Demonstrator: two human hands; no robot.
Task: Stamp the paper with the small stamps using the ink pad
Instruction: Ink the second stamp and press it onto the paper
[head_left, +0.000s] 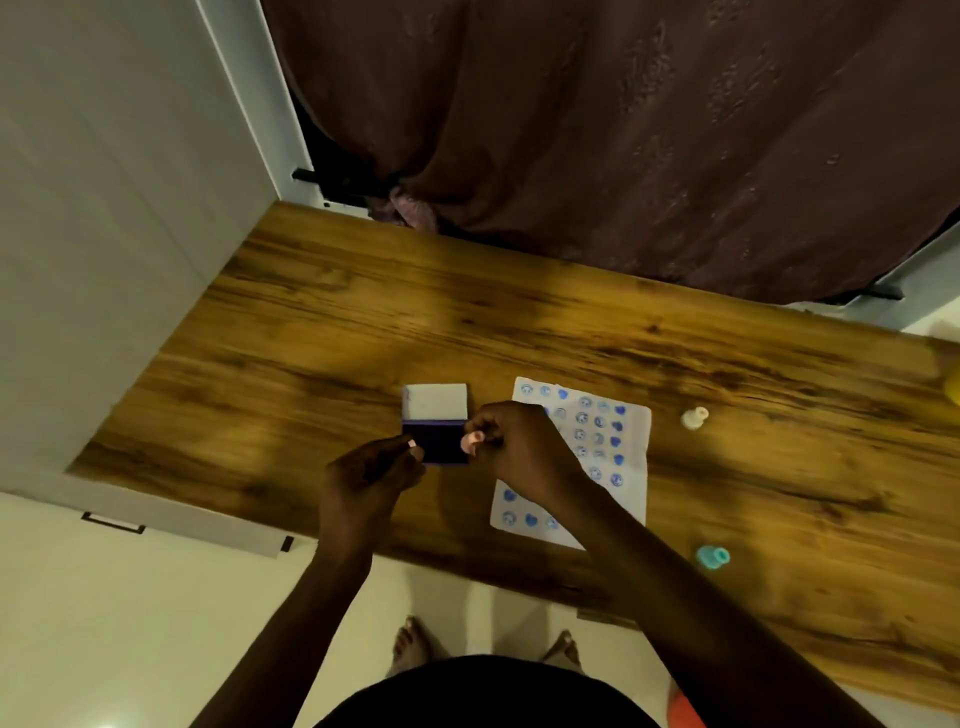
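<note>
Wood-grain worktop (519, 322) carries an open ink pad (435, 426) near its middle, white lid flipped up toward the far edge and the dark inked half toward the near edge. Just right of the pad lies the paper (631, 467), a white sheet already covered in rows of blue stamped marks. The right hand (514, 447) hovers between pad and paper, its fingers (475, 434) pinching a small pink stamp (470, 441) over the pad's right edge. The left hand (376, 467) sits at the pad's near left corner, fingers curled and pressed against the pad's edge. A white stamp (695, 417) lies on its side beyond the paper's right edge, and a teal stamp (712, 556) lies closer to the worktop's near edge, well apart from the white one. Motion blur softens the hands, so the exact contact with the pad is unclear.
</note>
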